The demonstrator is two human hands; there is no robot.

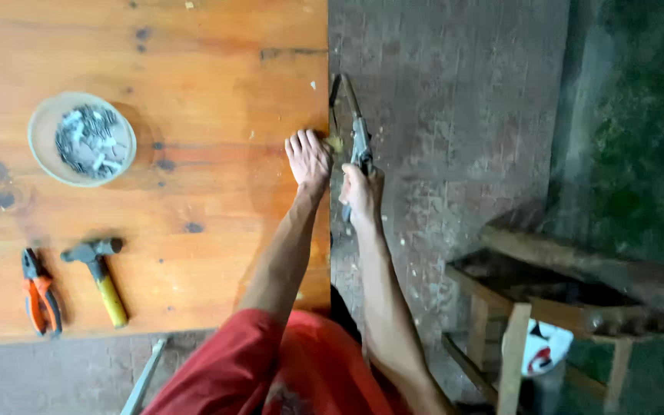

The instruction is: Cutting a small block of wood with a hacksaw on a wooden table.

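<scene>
Head view.

Item: tool (360, 142), long, dark metal, two thin arms spreading toward the far end, at the right edge of the worktop (194, 61), over the grey brick floor (439, 100). Whether it is shears or a hand saw is not clear. Judged rigid and moderately heavy, weight toward the far end; bare metal likely slick and sharp, so take hold at the near grip, well back from the blades.

Your right hand (363, 192): fingers wrapped tight round the near handle, wrist straight, forearm reaching away from you off the worktop's edge.

Your left hand (309, 157): flat on the wood at the edge, fingers together and pointing far, holding nothing, just beside the tool. Something small and yellowish sits between hand and tool; too blurred to name.

Also present: bowl (82, 138) of small grey metal pieces, far left; hammer (100, 277) with yellow handle and orange pliers (40, 296), near left; wooden stool (547, 307), right.
</scene>
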